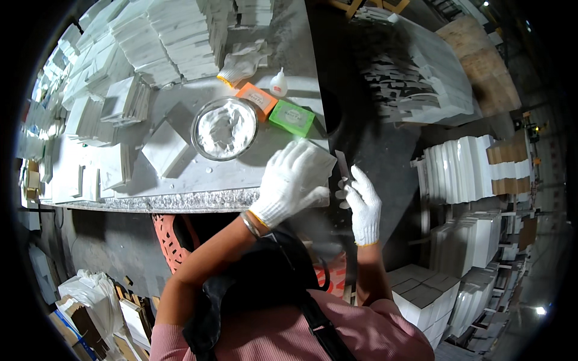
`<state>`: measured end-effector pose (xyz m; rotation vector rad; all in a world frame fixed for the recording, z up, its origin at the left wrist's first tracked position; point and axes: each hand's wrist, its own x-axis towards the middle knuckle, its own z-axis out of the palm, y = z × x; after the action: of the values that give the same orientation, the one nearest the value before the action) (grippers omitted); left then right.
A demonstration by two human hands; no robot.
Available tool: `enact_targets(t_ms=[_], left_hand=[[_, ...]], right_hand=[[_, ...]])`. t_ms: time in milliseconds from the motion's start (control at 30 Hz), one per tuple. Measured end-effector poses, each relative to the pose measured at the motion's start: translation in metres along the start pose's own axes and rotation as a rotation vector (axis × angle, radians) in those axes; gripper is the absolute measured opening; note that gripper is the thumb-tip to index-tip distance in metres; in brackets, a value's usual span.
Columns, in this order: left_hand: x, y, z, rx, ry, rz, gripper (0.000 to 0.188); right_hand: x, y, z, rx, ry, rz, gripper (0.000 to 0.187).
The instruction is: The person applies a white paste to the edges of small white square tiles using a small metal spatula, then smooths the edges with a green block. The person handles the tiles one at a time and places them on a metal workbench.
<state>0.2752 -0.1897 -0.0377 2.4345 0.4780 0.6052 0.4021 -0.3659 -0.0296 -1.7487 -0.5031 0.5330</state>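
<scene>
My left hand (pixel 285 180), in a white knit glove, lies over a pale marble tile (pixel 324 161) at the table's right corner, its fingers pressed along the tile and its thumb by the near edge. Just right of the corner, my gloved right hand (pixel 365 203) is closed on a narrow flat-bladed scraper (pixel 342 165), blade pointing up and away from me. White smears show beside its fingers. A clear glass bowl (pixel 194 133) of white paste (pixel 226 127) stands beyond my left hand. Green (pixel 292 118) and orange (pixel 257 101) boxes lie beside it.
A small white squeeze bottle (pixel 279 83) and a loose glove (pixel 242 65) lie behind the boxes. Marble tile stacks (pixel 171 39) fill the table's back and left. One tile (pixel 165 148) lies left of the bowl. Slabs (pixel 442 72) and white bundles (pixel 460 169) stand at the right.
</scene>
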Motion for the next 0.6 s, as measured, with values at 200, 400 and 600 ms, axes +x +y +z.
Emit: enact_targets(t_ms=[200,400,600], left_hand=[[0.008,0.030,0.018,-0.045,0.111,-0.049,0.090],[0.012,0.017,0.002,-0.076,0.076,-0.161,0.055],[-0.009,-0.012,0.026,0.097,-0.068,-0.026,0.050]], right_hand=[[-0.026,-0.017,0.011,-0.219,-0.033,-0.175,0.055],[-0.035,-0.044,0.002,-0.088,0.036,-0.078,0.052],[-0.004,-0.063,0.019,-0.125,0.019,-0.130,0.042]])
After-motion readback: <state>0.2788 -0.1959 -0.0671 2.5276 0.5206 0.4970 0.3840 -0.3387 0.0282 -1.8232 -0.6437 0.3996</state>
